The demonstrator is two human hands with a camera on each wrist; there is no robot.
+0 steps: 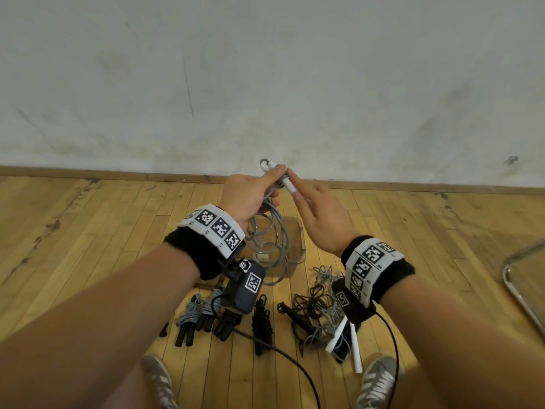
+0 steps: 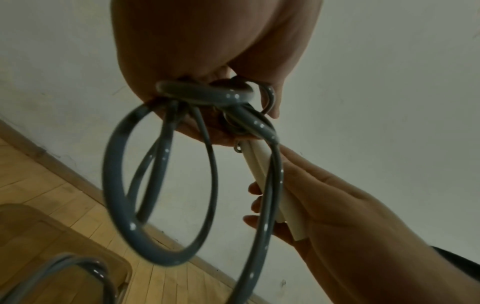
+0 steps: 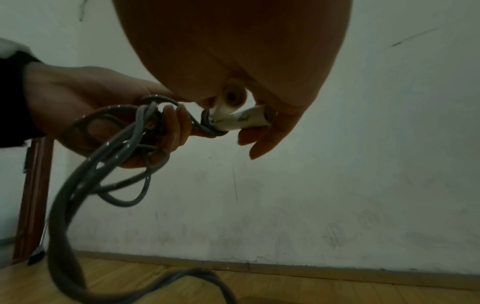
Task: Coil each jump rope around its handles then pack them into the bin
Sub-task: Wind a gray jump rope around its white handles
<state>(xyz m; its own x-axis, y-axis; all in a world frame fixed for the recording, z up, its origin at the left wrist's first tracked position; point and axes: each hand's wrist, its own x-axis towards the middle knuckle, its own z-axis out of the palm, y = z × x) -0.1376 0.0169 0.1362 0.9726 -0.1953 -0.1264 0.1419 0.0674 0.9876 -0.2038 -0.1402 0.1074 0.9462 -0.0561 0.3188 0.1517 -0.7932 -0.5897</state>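
Note:
I hold a grey jump rope [image 1: 274,231] with two white handles [image 1: 284,180] up in front of the wall, above a clear plastic bin [image 1: 301,240] on the floor. My left hand [image 1: 259,190] grips several hanging loops of the rope [image 2: 116,185] close to the top of the handles. A turn of rope crosses the handles [image 2: 262,164] there. My right hand [image 1: 306,199] holds the handles' lower end, thumb on one side and fingers [image 2: 253,205] behind. In the right wrist view the handles' [image 3: 241,119] open end faces the camera. The rope's tail [image 3: 78,185] hangs into the bin [image 2: 39,226].
On the wooden floor near my feet lie coiled ropes with black handles [image 1: 191,317], a black rope bundle [image 1: 261,320], a loose tangle of black and grey rope [image 1: 315,308] and a white-handled rope [image 1: 351,346]. A metal frame [image 1: 519,278] stands at the right. A black cable [image 1: 295,361] crosses the floor.

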